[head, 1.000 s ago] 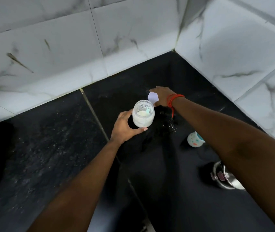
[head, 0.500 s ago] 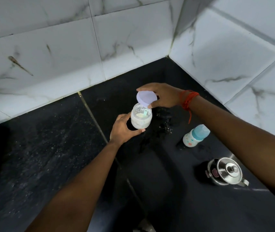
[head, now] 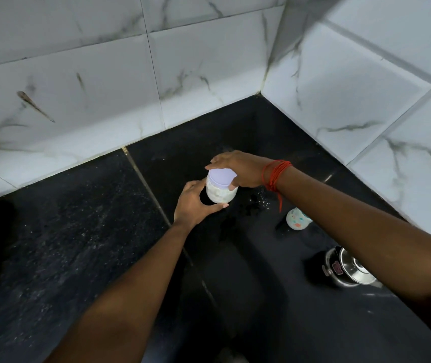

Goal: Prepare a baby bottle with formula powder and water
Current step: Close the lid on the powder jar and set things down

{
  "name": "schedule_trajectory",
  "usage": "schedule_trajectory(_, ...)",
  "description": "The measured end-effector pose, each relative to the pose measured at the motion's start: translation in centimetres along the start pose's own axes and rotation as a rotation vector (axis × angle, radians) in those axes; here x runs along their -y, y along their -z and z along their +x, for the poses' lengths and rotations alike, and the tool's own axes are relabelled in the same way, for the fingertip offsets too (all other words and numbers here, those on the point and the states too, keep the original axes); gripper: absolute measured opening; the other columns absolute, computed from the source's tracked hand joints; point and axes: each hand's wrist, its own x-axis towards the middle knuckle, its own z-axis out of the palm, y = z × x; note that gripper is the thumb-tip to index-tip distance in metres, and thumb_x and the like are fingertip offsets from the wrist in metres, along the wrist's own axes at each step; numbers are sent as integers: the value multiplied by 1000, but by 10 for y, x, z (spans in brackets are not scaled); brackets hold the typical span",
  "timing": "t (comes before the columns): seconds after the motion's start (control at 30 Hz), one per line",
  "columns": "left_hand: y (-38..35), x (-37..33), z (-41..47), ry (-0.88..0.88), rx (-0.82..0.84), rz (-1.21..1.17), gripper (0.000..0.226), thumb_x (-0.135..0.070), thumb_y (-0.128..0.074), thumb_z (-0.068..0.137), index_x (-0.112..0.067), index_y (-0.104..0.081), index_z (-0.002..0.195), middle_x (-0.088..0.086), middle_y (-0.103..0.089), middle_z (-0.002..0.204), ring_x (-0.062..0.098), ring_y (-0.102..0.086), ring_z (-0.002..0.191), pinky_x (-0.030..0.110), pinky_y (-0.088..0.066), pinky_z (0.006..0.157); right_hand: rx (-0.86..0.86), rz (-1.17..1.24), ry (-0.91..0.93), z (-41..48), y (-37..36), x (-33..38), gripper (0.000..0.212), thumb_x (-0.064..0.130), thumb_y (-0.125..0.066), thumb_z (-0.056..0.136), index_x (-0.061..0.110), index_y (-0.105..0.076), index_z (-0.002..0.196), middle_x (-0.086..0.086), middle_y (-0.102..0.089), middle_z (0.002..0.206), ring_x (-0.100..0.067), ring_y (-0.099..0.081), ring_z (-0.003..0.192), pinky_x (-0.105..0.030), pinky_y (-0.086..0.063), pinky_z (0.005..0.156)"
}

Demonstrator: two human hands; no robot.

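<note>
your left hand [head: 196, 205] curled around the powder jar [head: 221, 195] on the black counter [head: 78, 231]. your right hand [head: 238, 167] gripped the lilac lid [head: 222, 176] on top, fingers bent over its rim. the baby bottle [head: 297, 218] was to the right, nearer than the jar.

The right forearm [head: 361, 231] covers the bottle's [head: 296, 219] top, so only its printed lower part shows, and it also covers the right half of the steel pot [head: 340, 268], whose label is too small to read. The right hand [head: 240, 167] hides the lid's [head: 222, 176] far rim, and the left hand [head: 196, 205] hides the jar's [head: 221, 195] left side. The left forearm [head: 130, 297] is cut off by the bottom edge.
</note>
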Motion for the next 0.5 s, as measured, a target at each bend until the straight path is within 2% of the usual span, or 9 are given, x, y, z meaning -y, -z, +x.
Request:
schedule_trajectory(0.07,0,-1,0,1,3,-3,93,-58,-92,64,-21,-59,142,1,-59,133,11,-48,130,26,-44,104,14,-9,-49,0,0,4,81,13,-78,82,17,-40,153,-12,-40,155,-28,-35,144,-38,-28,118)
schedule_trajectory(0.13,1,-2,0,-2,1,-1,92,-57,-92,64,-22,-59,142,1,-58,133,11,-49,130,26,-44,104,-8,-44,-113,-2,2,8,74,34,-78,85,14,-46,149,-13,-50,145,-29,-46,134,-40,-39,110)
schedule_trajectory(0.17,1,-2,0,-7,-3,-4,91,-57,-92,64,-22,-60,141,1,-59,132,10,-49,129,28,-47,105,-46,-75,-160,-5,4,12,67,48,-73,86,10,-56,137,-14,-58,132,-30,-56,123,-40,-46,100)
schedule_trajectory(0.2,1,-2,0,-10,-6,-8,91,-58,-93,63,-23,-60,141,1,-59,131,10,-49,128,30,-48,106,-90,-104,-217,-7,6,14,62,62,-65,87,6,-65,114,-13,-65,112,-29,-63,103,-38,-50,84)
schedule_trajectory(0.27,2,-4,-1,-5,-1,-10,92,-56,-93,64,-23,-59,142,1,-58,131,10,-49,128,26,-45,105,-191,-149,-343,-12,14,19,73,78,-46,86,7,-56,73,-5,-59,73,-21,-57,65,-31,-42,59)
schedule_trajectory(0.33,2,-4,-1,5,5,-19,95,-55,-94,64,-23,-57,145,2,-57,132,11,-48,130,20,-38,104,-260,-232,-382,-16,23,18,73,81,-43,85,12,-50,64,-1,-52,65,-18,-51,57,-30,-38,57)
schedule_trajectory(0.4,3,-4,0,5,1,-28,95,-54,-94,64,-22,-57,145,3,-57,132,12,-49,131,19,-36,104,-244,-239,-312,-16,26,11,52,68,-62,84,17,-62,83,-1,-59,81,-25,-61,77,-34,-47,69)
schedule_trajectory(0.43,3,-4,0,5,1,-25,95,-54,-94,64,-22,-57,145,4,-57,132,13,-49,131,20,-37,104,-187,-203,-232,-15,25,9,40,54,-72,83,22,-67,106,-3,-65,101,-28,-64,98,-39,-50,81)
schedule_trajectory(0.5,3,-3,0,12,0,-12,95,-54,-94,64,-20,-57,145,4,-57,133,14,-50,130,22,-39,105,-32,-190,-70,-11,21,11,71,26,-79,81,31,-49,145,-5,-49,149,-29,-49,133,-46,-45,106)
